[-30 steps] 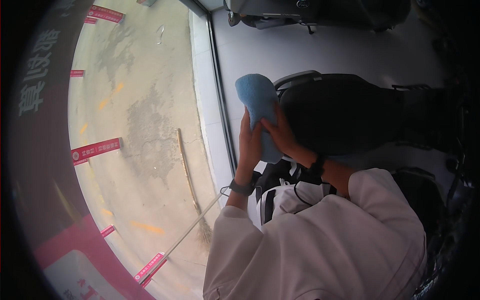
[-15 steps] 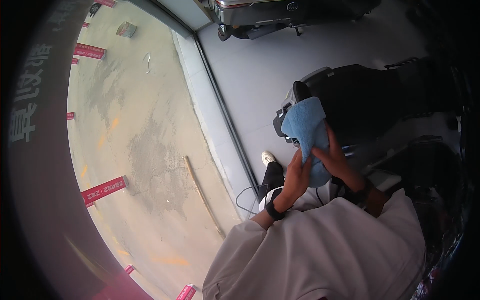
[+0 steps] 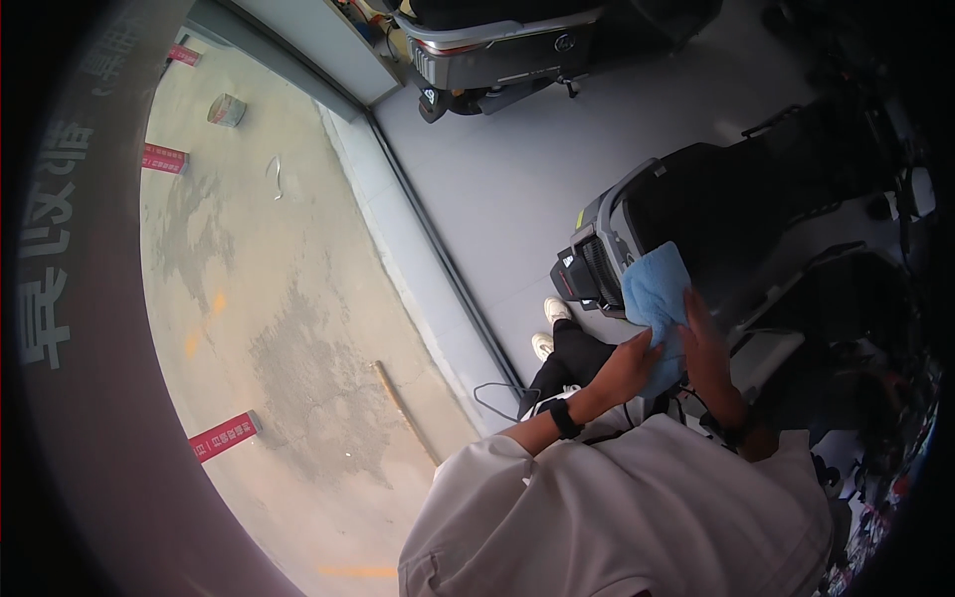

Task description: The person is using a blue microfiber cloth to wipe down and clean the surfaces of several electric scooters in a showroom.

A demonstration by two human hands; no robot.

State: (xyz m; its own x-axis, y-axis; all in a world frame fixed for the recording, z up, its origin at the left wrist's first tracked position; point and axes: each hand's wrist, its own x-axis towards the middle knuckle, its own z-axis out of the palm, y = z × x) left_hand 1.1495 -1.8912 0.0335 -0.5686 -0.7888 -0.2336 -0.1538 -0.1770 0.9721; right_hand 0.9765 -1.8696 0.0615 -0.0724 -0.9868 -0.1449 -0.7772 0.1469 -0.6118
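Both hands (image 3: 662, 358) on blue cloth (image 3: 657, 294).

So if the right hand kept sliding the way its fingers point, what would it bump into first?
Probably the black scooter seat. The right hand lies on the blue cloth, fingers pointing up toward the seat just beyond it, though depth is hard to judge.

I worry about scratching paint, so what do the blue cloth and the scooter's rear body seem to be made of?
The blue cloth looks like soft, matte fabric, maybe microfibre: it folds and drapes between the left hand and right hand. The scooter's rear body looks like smooth grey moulded plastic or painted panel with a slight sheen; the picture cannot settle which. Its seat looks like matte black padding.
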